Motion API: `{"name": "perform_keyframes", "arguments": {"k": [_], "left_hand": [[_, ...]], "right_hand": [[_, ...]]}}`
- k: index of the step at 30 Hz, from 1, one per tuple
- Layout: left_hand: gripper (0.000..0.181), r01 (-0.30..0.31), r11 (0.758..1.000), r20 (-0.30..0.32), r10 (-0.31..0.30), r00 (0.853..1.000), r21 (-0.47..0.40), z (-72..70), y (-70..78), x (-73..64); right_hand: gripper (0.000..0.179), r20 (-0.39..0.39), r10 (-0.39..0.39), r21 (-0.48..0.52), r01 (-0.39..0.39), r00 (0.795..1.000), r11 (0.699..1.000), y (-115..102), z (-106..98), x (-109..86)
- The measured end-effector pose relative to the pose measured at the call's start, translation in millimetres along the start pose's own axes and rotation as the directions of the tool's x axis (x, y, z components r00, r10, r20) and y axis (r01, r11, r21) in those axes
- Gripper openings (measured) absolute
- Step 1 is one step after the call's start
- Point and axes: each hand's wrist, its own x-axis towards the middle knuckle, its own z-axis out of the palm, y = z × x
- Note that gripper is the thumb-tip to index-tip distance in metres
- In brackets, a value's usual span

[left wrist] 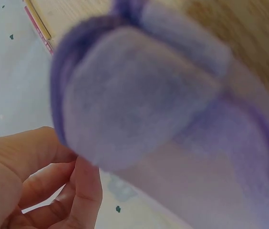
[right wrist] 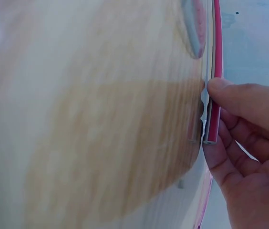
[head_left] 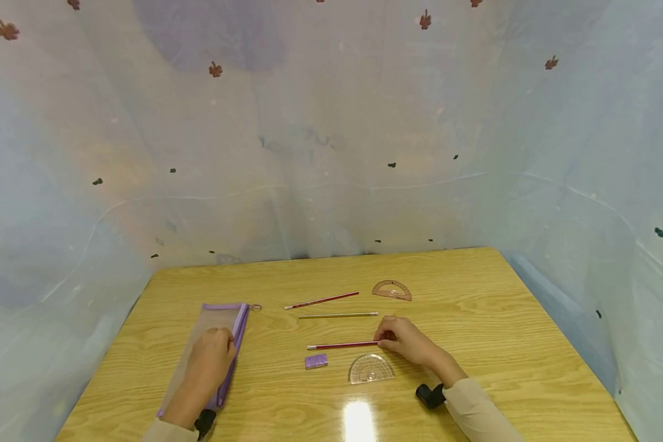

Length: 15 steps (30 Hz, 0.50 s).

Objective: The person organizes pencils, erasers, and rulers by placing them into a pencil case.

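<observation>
My left hand (head_left: pixel 209 359) pinches the edge of a purple-trimmed mesh pencil case (head_left: pixel 221 316) at the left of the table. In the left wrist view the case (left wrist: pixel 129 90) bulges up large and blurred, with thumb and finger meeting at its rim. Between thumb and fingers, my right hand (head_left: pixel 411 345) holds one end of a red pencil (head_left: pixel 339 345), whose white-tipped end points left. The right wrist view has this pencil (right wrist: pixel 215 71) upright in the picture, its blunt end by the fingers. Just below it lie a purple eraser (head_left: pixel 316 361) and a clear protractor (head_left: pixel 371 369).
Farther back on the wooden table (head_left: pixel 475 380) lie a gold pencil (head_left: pixel 338 315), another red pencil (head_left: pixel 321 300) and a brownish protractor (head_left: pixel 392 290). A pale patterned curtain (head_left: pixel 320 153) hangs behind the table and along both sides.
</observation>
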Motion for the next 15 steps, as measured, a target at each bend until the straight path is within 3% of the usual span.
{"name": "perform_keyframes", "arguments": {"k": [7,15], "left_hand": [[0.003,0.004,1.000,0.014,-0.004,1.000,0.016,-1.4,-0.7,0.1],[0.003,-0.006,1.000,-0.011,0.007,1.000,0.018,-3.4,0.2,-0.6]], "right_hand": [[0.004,0.001,-0.004,0.002,0.004,1.000,1.000,-2.5,-0.9,0.7],[0.005,0.006,0.001,0.000,-0.001,1.000,1.000,-5.1,-2.2,1.8]]}}
